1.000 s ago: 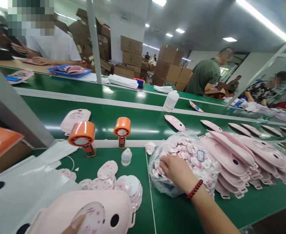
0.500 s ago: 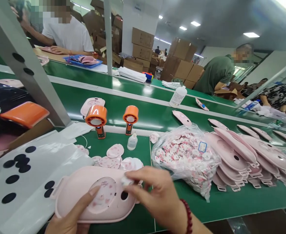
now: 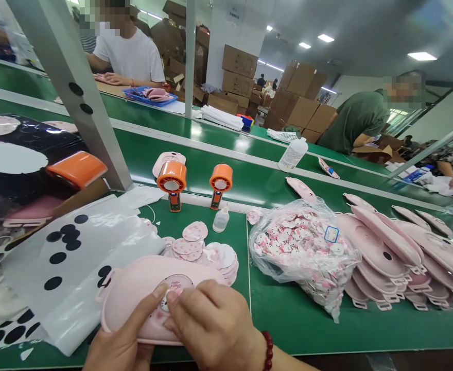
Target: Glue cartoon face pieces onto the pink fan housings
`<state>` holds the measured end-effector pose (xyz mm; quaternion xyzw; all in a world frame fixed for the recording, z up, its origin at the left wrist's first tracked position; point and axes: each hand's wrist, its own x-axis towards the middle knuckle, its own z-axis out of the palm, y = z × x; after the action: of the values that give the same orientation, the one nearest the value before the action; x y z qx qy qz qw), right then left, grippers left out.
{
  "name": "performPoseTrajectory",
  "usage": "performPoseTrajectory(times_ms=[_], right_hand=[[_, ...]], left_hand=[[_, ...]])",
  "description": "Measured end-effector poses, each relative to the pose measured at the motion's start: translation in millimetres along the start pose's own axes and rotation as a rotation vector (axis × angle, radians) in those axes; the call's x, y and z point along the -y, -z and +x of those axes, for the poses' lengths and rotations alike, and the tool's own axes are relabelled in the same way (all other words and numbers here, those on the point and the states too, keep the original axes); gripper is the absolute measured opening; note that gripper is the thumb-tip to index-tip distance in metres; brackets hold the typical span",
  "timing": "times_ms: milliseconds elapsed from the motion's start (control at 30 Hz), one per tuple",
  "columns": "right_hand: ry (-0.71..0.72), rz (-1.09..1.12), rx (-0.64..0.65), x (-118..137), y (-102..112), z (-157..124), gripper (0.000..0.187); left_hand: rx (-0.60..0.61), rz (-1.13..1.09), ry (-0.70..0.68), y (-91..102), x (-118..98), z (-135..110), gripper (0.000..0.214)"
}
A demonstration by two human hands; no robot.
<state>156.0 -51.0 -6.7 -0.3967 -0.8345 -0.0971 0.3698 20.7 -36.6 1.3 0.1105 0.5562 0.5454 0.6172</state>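
A pink oval plastic cover [image 3: 134, 288] is tilted towards me, held at its lower left by my left hand [image 3: 124, 330]. My left thumb lies on its front, near a round printed inset [image 3: 180, 282] with small lettering. My right hand [image 3: 214, 319], with a dark red bead bracelet [image 3: 267, 350] at the wrist, pinches a small white cat-face piece [image 3: 165, 303] against the inset. Its fingers hide part of the piece and the cover's right side. Just behind the cover lie loose pink patterned discs [image 3: 195, 231]. A clear bag [image 3: 299, 247] full of similar small cat-face pieces stands to the right.
Stacked pink covers [image 3: 369, 257] fill the right side. Two orange handheld fans [image 3: 171, 178] and a small dropper bottle [image 3: 221, 220] stand behind the discs. A white sheet with black dots [image 3: 106, 226] lies left, beside a metal post [image 3: 91, 103]. Co-workers sit beyond the green bench.
My right hand has moved left and down, bringing the cat-face piece from above the cover's right end onto the round inset. The view has shifted slightly left.
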Motion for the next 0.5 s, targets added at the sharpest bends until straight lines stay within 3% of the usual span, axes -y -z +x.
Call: performPoseTrajectory(times_ms=[100, 167, 233, 333, 400, 500], right_hand=[[0.071, -0.013, 0.022, -1, 1, 0, 0.023], [-0.01, 0.071, -0.004, -5, 4, 3, 0.02], [-0.283, 0.228, -0.028, -11, 9, 5, 0.024], [-0.769, 0.574, 0.036, -17, 13, 8, 0.036], [-0.901, 0.737, 0.044, -18, 12, 10, 0.036], [-0.927, 0.763, -0.007, -17, 9, 12, 0.033]], left_hand=[[-0.025, -0.011, 0.011, -2.4, -3, -3, 0.06], [-0.004, -0.023, 0.004, -3.8, -6, -6, 0.064], [0.032, -0.012, -0.009, -4.5, -8, -8, 0.066], [0.06, 0.009, -0.017, -1.6, -6, -7, 0.064], [0.1, 0.014, 0.011, 3.0, -2, -4, 0.063], [0.16, 0.046, 0.025, 8.9, 2, -1, 0.071]])
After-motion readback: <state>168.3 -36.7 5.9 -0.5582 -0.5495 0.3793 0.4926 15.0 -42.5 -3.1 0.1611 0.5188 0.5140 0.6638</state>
